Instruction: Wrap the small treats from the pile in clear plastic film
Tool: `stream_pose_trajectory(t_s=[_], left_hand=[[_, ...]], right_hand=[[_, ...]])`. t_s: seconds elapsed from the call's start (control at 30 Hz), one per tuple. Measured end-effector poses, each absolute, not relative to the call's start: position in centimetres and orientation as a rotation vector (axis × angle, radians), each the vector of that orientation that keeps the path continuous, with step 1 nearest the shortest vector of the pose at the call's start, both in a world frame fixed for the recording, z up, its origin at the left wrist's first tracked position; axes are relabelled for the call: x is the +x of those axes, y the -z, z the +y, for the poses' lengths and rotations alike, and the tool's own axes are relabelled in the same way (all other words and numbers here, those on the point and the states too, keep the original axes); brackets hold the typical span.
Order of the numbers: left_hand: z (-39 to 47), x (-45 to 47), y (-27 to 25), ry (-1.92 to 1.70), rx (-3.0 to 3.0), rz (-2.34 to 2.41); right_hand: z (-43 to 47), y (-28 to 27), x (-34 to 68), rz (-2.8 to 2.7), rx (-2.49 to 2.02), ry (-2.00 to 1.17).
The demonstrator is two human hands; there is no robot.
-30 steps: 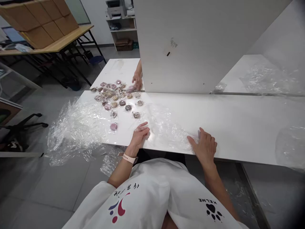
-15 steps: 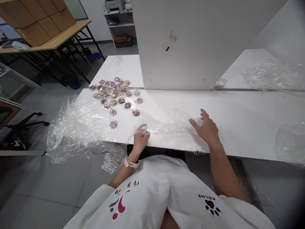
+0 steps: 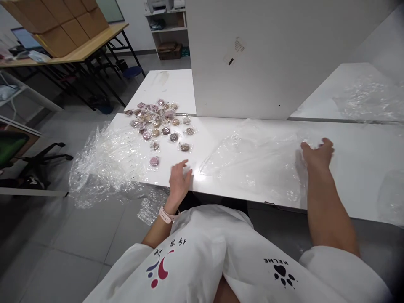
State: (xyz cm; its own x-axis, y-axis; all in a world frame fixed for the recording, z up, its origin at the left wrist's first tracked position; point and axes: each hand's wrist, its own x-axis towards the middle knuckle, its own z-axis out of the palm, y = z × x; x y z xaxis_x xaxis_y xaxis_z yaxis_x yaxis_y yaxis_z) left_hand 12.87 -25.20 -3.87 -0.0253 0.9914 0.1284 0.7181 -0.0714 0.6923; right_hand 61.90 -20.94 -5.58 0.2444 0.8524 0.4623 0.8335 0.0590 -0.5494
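A clear plastic bag [image 3: 252, 158] lies wrinkled across the white tabletop between my hands. My right hand [image 3: 318, 158] is at its right edge, with the thumb apart from the fingers; it is slightly blurred. Left of the bag, close to the front edge, my left hand [image 3: 179, 181] holds nothing, its fingers loosely bent and apart. Just beyond it is a pink wrapped piece [image 3: 154, 161]. Several small round pieces in clear wrappers [image 3: 158, 120], pink, brown and tan, are grouped at the table's far left.
A heap of clear plastic bags [image 3: 107, 164] hangs over the table's left end. A tall white panel [image 3: 252, 63] stands behind the tabletop [image 3: 208, 185]. More clear plastic [image 3: 393, 193] lies at the far right. Cardboard boxes [image 3: 66, 29] sit on a wooden desk.
My right hand has moved right, and the plastic bag has shifted right and spread wider. My left hand has come off the bag and moved slightly left.
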Motion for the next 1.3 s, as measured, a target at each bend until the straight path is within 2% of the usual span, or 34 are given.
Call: stream_pose_trajectory(t_s=[0.07,0.13,0.23,0.37,0.5,0.73,0.87,1.0,1.13,1.23,1.3], left_hand=[[-24.0,11.0,3.8,-0.941,1.963,2.095],[-22.7,8.7,4.3,-0.85,1.959,2.308],[-21.2,6.0,5.8,-0.659,1.935,2.301],[-19.8,6.4,6.9,-0.78,2.069,2.078],[-17.5,10.2,6.2,-0.99,2.168,1.912],[-13.6,13.4,5.8,-0.6,2.274,1.855],[-14.4,14.0,3.3,-0.785,2.177,1.859],[-18.8,19.5,0.3,-1.014,2.263,1.427],[-23.4,26.4,1.7,-0.662,2.447,0.822],[-24.4,27.9,3.9,-0.361,2.539,0.676],[-24.3,26.7,4.2,-0.31,2.518,0.649]], right_hand=[[-23.9,5.4,60.1,-1.285,-1.878,0.275],[-26.9,5.7,56.4,-1.313,-1.887,0.353],[-30.4,7.2,49.5,-1.715,-1.772,0.223],[-32.6,9.1,43.7,-1.925,-1.853,0.118],[-32.8,9.2,43.3,-1.891,-1.922,0.095],[-34.5,8.4,44.1,-2.07,-1.71,-0.115],[-36.1,8.5,44.2,-2.233,-1.526,-0.241],[-35.8,8.6,43.8,-2.224,-1.353,-0.283],[-35.4,8.6,42.6,-2.142,-1.213,-0.266],[-36.6,8.9,42.2,-2.028,-1.247,-0.174],[-37.7,9.1,42.4,-1.933,-1.359,-0.112]])
